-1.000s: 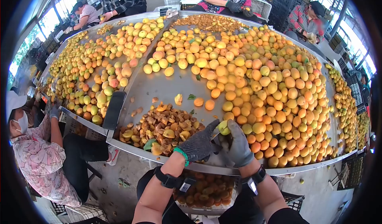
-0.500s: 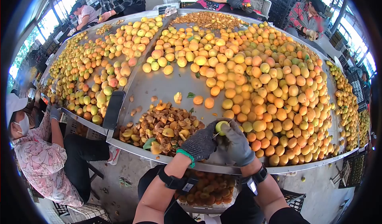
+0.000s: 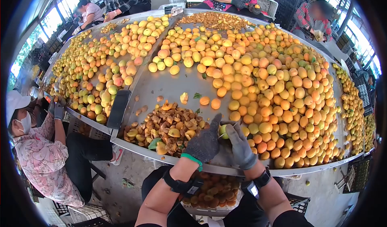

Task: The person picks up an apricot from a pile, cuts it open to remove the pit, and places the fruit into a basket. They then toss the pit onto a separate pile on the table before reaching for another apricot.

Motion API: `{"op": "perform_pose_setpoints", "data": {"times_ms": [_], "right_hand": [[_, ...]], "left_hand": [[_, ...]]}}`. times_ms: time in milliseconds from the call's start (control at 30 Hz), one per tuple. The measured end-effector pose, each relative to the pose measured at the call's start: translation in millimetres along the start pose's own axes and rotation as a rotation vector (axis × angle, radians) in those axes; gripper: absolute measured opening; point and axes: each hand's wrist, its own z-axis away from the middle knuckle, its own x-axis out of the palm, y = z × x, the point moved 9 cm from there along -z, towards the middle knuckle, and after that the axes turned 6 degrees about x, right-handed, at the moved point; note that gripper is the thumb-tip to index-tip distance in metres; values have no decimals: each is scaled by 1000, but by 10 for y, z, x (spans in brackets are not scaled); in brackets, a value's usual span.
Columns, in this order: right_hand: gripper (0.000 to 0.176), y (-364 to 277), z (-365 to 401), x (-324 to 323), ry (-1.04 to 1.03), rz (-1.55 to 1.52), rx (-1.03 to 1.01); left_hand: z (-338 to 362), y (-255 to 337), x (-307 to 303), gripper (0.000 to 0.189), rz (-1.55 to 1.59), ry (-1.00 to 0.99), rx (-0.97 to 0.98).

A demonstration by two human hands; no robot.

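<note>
A greenish-yellow apricot (image 3: pixel 223 131) is held between my two gloved hands above the near edge of the metal table. My left hand (image 3: pixel 202 143), in a dark knit glove with a green cuff, closes on the fruit's left side, its index finger pointing up. My right hand (image 3: pixel 241 148), in a grey glove, grips the fruit from the right. A thin pale line shows by the fruit; I cannot make out what it is. Left of my hands lies a heap of split apricot pieces (image 3: pixel 171 126). Whole apricots (image 3: pixel 282 122) are piled to the right.
A metal divider (image 3: pixel 141 74) splits the table (image 3: pixel 161 88), with a dark phone-like slab (image 3: pixel 119 109) beside it. A crate of fruit (image 3: pixel 211 192) stands below my hands. A masked co-worker (image 3: pixel 40 158) sits at left; several others sit along the far side.
My left index finger has lifted and straightened beside the apricot, showing more of the glove. The fruit stays between both hands. The whole view has shifted slightly.
</note>
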Motion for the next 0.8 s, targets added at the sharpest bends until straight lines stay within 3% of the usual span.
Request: {"op": "perform_pose_setpoints", "data": {"times_ms": [33, 100, 133, 200, 233, 300, 400, 533, 600, 633, 700, 800], "right_hand": [[45, 7, 22, -3, 2, -2, 0], [38, -413, 207, 50, 153, 597, -493], [38, -391, 217, 20, 153, 596, -493], [42, 234, 85, 28, -149, 115, 238], [42, 181, 62, 50, -149, 115, 239], [41, 24, -8, 45, -76, -216, 257], [38, -64, 5, -67, 9, -104, 184], [29, -107, -9, -24, -24, -160, 128], [34, -559, 178, 72, 67, 625, -554], [34, -622, 204, 88, 65, 624, -555], [34, -194, 103, 38, -82, -155, 224], [30, 112, 22, -20, -46, -296, 260]], "left_hand": [[8, 60, -42, 74, -2, -2, 1], [1, 86, -154, 80, -72, 32, -79], [-1, 62, -142, 80, -73, 32, -79], [-27, 151, -154, 82, -33, 114, 131], [-58, 108, -107, 82, -32, 113, 131], [-127, 88, 69, 79, 70, 16, 170], [-148, 67, 120, 65, 274, -13, 129], [-130, 124, 98, 60, 361, -3, 174], [-116, 27, 133, 57, 268, 32, 121], [-111, -6, 150, 57, 268, 34, 119], [-101, 10, 105, 63, 102, 94, 187], [-93, -55, 127, 60, 45, 8, 53]]}}
